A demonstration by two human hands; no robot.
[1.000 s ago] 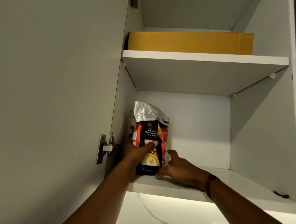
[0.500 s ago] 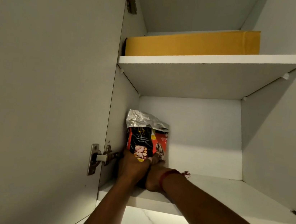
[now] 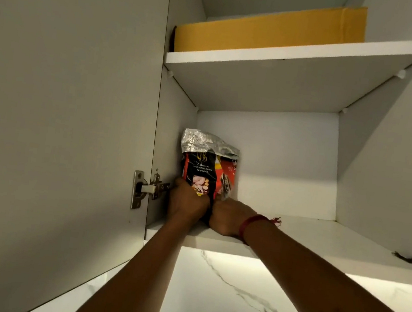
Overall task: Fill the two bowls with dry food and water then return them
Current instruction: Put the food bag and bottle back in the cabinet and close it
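Note:
A red and black dry food bag (image 3: 207, 167) with a folded silver top stands upright at the left end of the lower cupboard shelf (image 3: 319, 239). My left hand (image 3: 187, 201) clasps the bag's lower left side. My right hand (image 3: 228, 217), with a red thread at the wrist, grips its lower right side. Both hands hide the bottom of the bag. No bowls are in view.
The open cupboard door (image 3: 61, 110) fills the left, with a metal hinge (image 3: 146, 190) beside the bag. A yellow cardboard box (image 3: 268, 29) lies on the upper shelf (image 3: 291, 53). A marbled white wall (image 3: 234, 290) runs below the cupboard. A small dark object (image 3: 405, 258) lies at the shelf's right end.
My right hand has moved left from the shelf to the bag's lower right side. Both hands have closed around the bag's base, and the bag has shifted slightly back and left.

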